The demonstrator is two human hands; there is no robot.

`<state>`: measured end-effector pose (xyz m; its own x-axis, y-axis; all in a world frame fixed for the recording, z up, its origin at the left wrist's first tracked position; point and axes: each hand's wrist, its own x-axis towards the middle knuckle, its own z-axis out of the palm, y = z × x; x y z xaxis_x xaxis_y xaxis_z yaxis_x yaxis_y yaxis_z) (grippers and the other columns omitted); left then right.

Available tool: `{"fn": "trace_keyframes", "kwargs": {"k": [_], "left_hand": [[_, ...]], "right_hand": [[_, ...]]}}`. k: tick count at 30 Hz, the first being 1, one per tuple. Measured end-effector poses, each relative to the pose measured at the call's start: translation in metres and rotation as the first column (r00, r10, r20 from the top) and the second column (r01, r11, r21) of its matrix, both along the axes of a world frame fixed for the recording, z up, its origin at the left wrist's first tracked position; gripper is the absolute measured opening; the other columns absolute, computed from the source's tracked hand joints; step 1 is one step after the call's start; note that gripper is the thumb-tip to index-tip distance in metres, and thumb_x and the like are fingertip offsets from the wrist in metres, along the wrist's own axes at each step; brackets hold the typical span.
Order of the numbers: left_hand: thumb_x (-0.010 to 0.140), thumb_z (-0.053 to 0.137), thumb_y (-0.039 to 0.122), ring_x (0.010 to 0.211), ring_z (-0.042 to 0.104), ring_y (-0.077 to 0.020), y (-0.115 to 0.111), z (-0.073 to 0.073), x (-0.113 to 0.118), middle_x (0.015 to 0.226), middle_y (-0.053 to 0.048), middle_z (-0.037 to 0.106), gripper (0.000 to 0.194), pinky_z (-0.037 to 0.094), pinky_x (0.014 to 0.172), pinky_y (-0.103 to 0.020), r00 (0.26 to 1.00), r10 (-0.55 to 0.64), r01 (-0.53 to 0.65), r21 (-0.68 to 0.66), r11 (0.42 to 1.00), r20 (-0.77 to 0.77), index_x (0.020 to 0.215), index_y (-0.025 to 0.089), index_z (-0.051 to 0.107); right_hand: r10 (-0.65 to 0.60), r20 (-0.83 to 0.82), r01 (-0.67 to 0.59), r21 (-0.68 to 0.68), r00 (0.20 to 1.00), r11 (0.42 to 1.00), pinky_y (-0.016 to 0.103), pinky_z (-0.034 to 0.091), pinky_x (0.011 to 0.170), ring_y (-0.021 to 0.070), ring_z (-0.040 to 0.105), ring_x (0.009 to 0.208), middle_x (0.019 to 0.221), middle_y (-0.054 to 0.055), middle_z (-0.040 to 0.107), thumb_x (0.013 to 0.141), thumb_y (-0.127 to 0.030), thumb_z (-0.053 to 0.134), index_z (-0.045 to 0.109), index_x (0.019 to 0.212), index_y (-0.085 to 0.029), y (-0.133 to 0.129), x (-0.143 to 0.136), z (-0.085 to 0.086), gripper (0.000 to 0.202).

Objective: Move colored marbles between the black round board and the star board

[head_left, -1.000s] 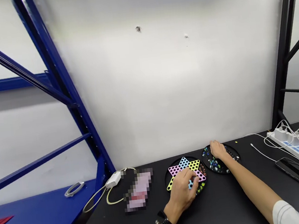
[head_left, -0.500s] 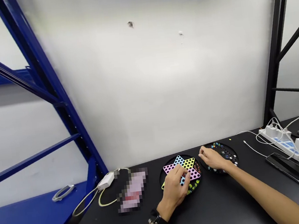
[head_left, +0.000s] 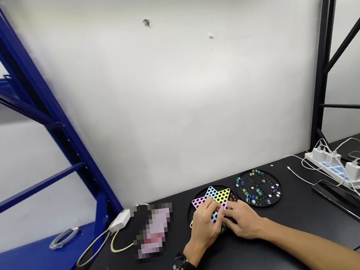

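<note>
A star-shaped Chinese checkers board (head_left: 222, 196), pink, blue and yellow with rows of dark holes, lies in a round black tray (head_left: 190, 217). Green and brown marbles show around the star's edge. My left hand (head_left: 205, 222) is over the board, thumb and fingers drawn together. From the right, my right hand (head_left: 245, 219) meets it at the board's right side, fingers bent in a pinch. Whatever lies between the fingertips of either hand is hidden. Just beyond my right hand, a second round tray (head_left: 280, 190) holds several coloured marbles.
A white power strip (head_left: 336, 169) with plugs and cables stands at the right, beside a dark phone-like slab (head_left: 347, 205). Left of the board lie a pixelated pink item (head_left: 156, 228) and a white adapter (head_left: 120, 220) with its cable. A white wall rises behind the black table.
My right hand has moved from the marble tray left and towards me, to the star board beside my left hand. The left hand stays over the board. The view has shifted slightly.
</note>
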<state>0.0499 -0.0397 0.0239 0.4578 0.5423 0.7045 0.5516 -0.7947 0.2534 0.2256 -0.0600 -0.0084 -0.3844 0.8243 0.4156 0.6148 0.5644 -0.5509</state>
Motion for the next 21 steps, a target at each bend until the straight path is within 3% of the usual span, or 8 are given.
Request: {"fn": "trace_keyframes", "kwargs": {"k": [2,3,4,6,8,10,12,21], "left_hand": [[0.098,0.046,0.03,0.065,0.057,-0.0158,0.001,-0.003,0.001,0.075,-0.002,0.06,0.023,0.044,0.06,-0.026,1.0,-0.018,0.018,-0.023,1.0,0.003,0.083,0.022,0.061],[0.099,0.046,0.031,0.065,0.057,-0.0157,0.002,-0.004,0.002,0.076,-0.001,0.061,0.022,0.045,0.061,-0.026,0.999,-0.031,0.032,-0.038,0.999,0.006,0.087,0.022,0.062],[0.099,0.045,0.032,0.065,0.058,-0.0156,0.002,-0.006,0.003,0.076,-0.001,0.062,0.022,0.046,0.061,-0.026,0.999,-0.044,0.045,-0.058,0.997,0.008,0.091,0.022,0.062],[0.1,0.043,0.033,0.065,0.06,-0.0154,0.003,-0.009,0.005,0.078,-0.001,0.064,0.023,0.048,0.062,-0.026,0.997,-0.071,0.071,-0.116,0.991,0.004,0.094,0.022,0.062],[0.1,0.043,0.033,0.066,0.061,-0.0156,0.001,-0.009,0.007,0.079,-0.001,0.065,0.023,0.049,0.063,-0.027,0.995,-0.097,0.092,-0.176,0.98,-0.02,0.094,0.022,0.062],[0.099,0.046,0.032,0.07,0.062,-0.0166,-0.001,-0.006,0.008,0.083,-0.002,0.066,0.021,0.05,0.066,-0.028,0.993,-0.108,0.097,-0.204,0.974,-0.046,0.096,0.022,0.064],[0.097,0.048,0.028,0.076,0.063,-0.018,-0.004,-0.002,0.008,0.089,-0.003,0.068,0.019,0.052,0.071,-0.03,0.992,-0.109,0.094,-0.203,0.975,-0.062,0.102,0.023,0.065],[0.097,0.045,0.019,0.104,0.067,-0.0201,-0.002,-0.004,0.007,0.114,-0.004,0.073,0.032,0.055,0.092,-0.036,0.981,-0.163,0.146,-0.155,0.977,-0.106,0.121,0.028,0.064]], "right_hand": [[-0.028,-0.383,-0.044,-0.178,0.923,0.983,0.029,0.037,0.067,0.0154,0.048,0.071,0.08,0.003,0.058,0.095,-0.043,0.047,0.066,0.088,-0.02,0.001,-0.007,0.007,0.03],[-0.085,-0.571,-0.118,-0.309,0.817,0.944,0.026,0.034,0.06,0.0133,0.044,0.063,0.073,0.001,0.054,0.094,-0.047,0.045,0.062,0.082,-0.02,0.001,-0.01,0.011,0.034],[-0.17,-0.712,-0.232,-0.431,0.682,0.872,0.024,0.029,0.054,0.0112,0.038,0.056,0.068,-0.001,0.049,0.093,-0.05,0.044,0.058,0.078,-0.02,0.002,-0.014,0.014,0.037],[-0.367,-0.824,-0.492,-0.556,0.432,0.67,0.021,0.018,0.047,0.0079,0.028,0.047,0.063,-0.004,0.043,0.092,-0.053,0.042,0.053,0.079,-0.02,0.001,-0.018,0.018,0.037],[-0.497,-0.815,-0.66,-0.552,0.298,0.51,0.02,0.012,0.045,0.0061,0.025,0.043,0.061,-0.006,0.042,0.093,-0.056,0.039,0.052,0.082,-0.02,-0.001,-0.018,0.02,0.039],[-0.544,-0.803,-0.713,-0.528,0.242,0.463,0.019,0.01,0.043,0.0052,0.027,0.041,0.061,-0.005,0.045,0.094,-0.061,0.036,0.053,0.084,-0.019,-0.002,-0.016,0.02,0.046],[-0.561,-0.797,-0.714,-0.526,0.223,0.463,0.018,0.011,0.042,0.0051,0.03,0.041,0.061,-0.003,0.049,0.094,-0.065,0.033,0.055,0.086,-0.017,-0.002,-0.013,0.018,0.054],[-0.561,-0.782,-0.68,-0.569,0.272,0.463,0.017,0.013,0.039,0.0057,0.036,0.041,0.062,-0.002,0.051,0.093,-0.066,0.035,0.054,0.083,-0.018,0.008,-0.006,0.008,0.053]]}}
